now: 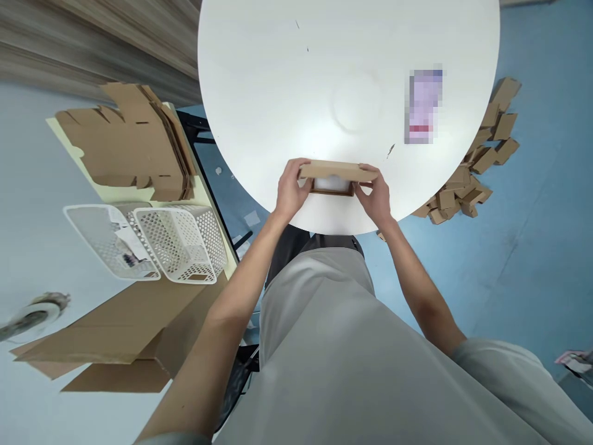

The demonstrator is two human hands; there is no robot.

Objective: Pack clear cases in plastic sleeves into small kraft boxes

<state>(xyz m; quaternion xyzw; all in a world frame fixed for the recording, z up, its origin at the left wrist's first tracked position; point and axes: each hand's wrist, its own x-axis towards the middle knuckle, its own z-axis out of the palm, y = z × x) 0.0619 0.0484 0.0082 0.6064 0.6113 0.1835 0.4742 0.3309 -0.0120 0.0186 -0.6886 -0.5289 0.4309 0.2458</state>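
Near the front edge of the round white table [259, 74], a small brown cardboard box [340, 169] stands between my two hands. Its lid flap is partly raised, and something white shows inside. My left hand [293, 188] grips the box's left end, thumb low and fingers up on the flap. At the right end, my right hand [374, 194] holds it the same way, fingers along the flap's edge and thumb by the side wall. The lower part of the box between the thumbs is in shadow.
A blurred pinkish-purple item [422, 105] lies on the table's right side. Several small cardboard boxes [463, 179] are heaped on the floor at right. Flattened cardboard [130, 142] and white perforated baskets [180, 241] sit on a side table at left, with a large open carton [106, 327] nearby.
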